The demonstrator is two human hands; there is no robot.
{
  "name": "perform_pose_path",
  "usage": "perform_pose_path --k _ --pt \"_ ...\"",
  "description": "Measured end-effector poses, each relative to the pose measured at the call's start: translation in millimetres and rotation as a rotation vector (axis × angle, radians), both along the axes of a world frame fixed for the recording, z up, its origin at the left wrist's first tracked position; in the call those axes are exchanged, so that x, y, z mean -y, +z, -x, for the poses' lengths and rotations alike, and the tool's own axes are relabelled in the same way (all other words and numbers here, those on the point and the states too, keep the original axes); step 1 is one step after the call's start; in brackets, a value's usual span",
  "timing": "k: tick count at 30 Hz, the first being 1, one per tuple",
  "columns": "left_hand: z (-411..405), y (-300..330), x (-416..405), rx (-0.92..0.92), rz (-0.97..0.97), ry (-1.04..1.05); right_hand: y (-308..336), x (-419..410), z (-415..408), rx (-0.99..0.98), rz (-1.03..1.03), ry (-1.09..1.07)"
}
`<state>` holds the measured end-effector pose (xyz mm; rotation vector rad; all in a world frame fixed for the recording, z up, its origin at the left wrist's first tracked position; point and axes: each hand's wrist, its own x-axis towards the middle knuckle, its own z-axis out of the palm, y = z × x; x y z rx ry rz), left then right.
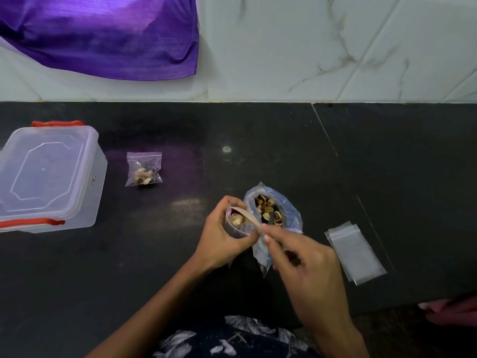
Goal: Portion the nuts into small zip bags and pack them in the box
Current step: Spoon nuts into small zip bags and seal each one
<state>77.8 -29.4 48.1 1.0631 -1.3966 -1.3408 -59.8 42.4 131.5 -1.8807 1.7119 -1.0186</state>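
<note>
**Spoon tipped into a small zip bag beside the open nut bag**

The person's left hand [223,235] curls around a small zip bag [237,223], holding its mouth open just above the dark table [258,140]. A few pale nuts [237,218] already sit inside it. The right hand [300,264] pinches the handle of a wooden spoon [249,218] between thumb and fingertips; the bowl end of the spoon reaches into the mouth of the small bag.

Just beside the small bag, touching it on its right, stands a larger clear bag of nuts [271,213], its top rolled open so that the shelled pistachio-like nuts show inside. The lower part of this bag runs down between the two hands.

Farther left on the table lies a filled zip bag [143,169], flat, with a small heap of nuts at its bottom end. Whether its seal is pressed closed cannot be told. Left of that, well apart from the hands, is the clear plastic box [49,177] with red clip handles; its lid is on.

To the right of the hands a small stack of empty zip bags [357,254] lies flat on the table. A purple cloth [103,34] hangs against the tiled wall [335,47] behind the table.
</note>
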Motion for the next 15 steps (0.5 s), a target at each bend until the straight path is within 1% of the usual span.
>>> perform_pose_path --k 2,4,6,8,9,12,13,14,15 --pt "0.4 1.1 0.0 -0.029 -0.003 -0.001 -3.1 -1.5 1.0 -0.153 0.102 0.061" --pt "0.3 0.9 1.0 -0.05 0.011 0.007 -3.5 -2.1 3.0 -0.198 0.149 0.079" --pt "0.1 -0.5 1.5 -0.06 0.019 0.015 -2.7 -2.8 3.7 -0.196 0.179 0.073" --pt "-0.2 -2.1 1.1 -0.029 0.033 0.021 0.3 -2.6 6.4 -0.12 0.2 0.046" --pt "-1.0 -2.0 1.1 -0.007 0.039 0.03 4.5 -2.3 8.2 -0.05 0.194 -0.005" --pt "-9.2 -0.3 3.1 0.028 0.075 0.097 15.8 4.4 22.1 0.277 0.069 -0.266" --pt "-14.2 0.0 5.4 0.042 0.086 0.129 13.8 7.9 29.5 0.349 0.017 -0.341" --pt "-19.7 0.1 8.0 0.058 0.091 0.164 8.4 11.3 37.3 0.356 -0.025 -0.389" --pt "-25.1 -0.8 10.9 0.075 0.092 0.2 -0.3 14.5 43.7 0.307 -0.066 -0.409"
